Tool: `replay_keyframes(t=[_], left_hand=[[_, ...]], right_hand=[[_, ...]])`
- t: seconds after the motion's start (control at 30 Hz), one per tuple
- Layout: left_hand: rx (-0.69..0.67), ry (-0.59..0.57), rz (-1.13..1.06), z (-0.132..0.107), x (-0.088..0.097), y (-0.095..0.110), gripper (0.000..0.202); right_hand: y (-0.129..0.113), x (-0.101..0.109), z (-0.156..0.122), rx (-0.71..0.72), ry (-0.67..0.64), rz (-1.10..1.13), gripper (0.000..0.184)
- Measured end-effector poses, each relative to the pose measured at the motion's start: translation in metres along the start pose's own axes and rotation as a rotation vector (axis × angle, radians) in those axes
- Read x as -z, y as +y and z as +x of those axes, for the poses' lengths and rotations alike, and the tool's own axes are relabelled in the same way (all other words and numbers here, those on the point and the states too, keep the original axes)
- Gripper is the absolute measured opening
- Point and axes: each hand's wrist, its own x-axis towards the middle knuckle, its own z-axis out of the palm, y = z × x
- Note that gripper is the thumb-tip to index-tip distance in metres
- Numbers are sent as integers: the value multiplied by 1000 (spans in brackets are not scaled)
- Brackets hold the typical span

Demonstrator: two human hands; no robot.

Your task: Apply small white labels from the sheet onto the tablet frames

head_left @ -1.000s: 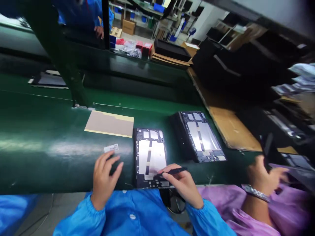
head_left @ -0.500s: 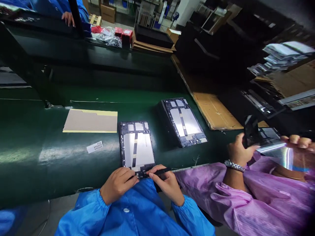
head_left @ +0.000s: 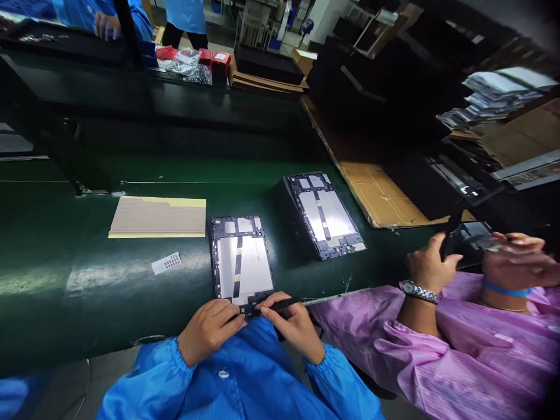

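Observation:
An opened tablet (head_left: 249, 265) lies on the green bench in front of me, its silvery inside face up, with a dark ribbon cable (head_left: 238, 267) running along it. My left hand (head_left: 210, 330) pinches the tablet's near left corner, thumb and forefinger together. In my right hand (head_left: 297, 328) is a slim black tool (head_left: 282, 304), seemingly tweezers. Its tip is down at the tablet's near edge, where my fingertips hide the exact contact. Further right, a second opened tablet (head_left: 330, 213) rests on top of a dark stack.
A white label sheet (head_left: 166, 263) and a grey strip sheet with yellow edges (head_left: 157, 217) lie left. Cardboard (head_left: 380, 195) lies beyond the second tablet. At right, a co-worker's hands (head_left: 431, 265) handle a dark part. A dark post (head_left: 56, 134) stands far left.
My hands and the tablet keep nearly the same pose; the view shifts slightly. The co-worker's far hand has moved left, and the shiny clear film no longer shows. Another person appears at the back.

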Motion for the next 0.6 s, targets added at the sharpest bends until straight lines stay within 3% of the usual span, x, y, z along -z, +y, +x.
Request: replay_keyframes(t=[0.23,0.6], left_hand=[[-65,-49,55,11,5,5,19],[-89,-65,116,17,8,7,22]], right_hand=[[1,0,0,14,10,-34,17],[-2,-4,0,6,0,-5,16]])
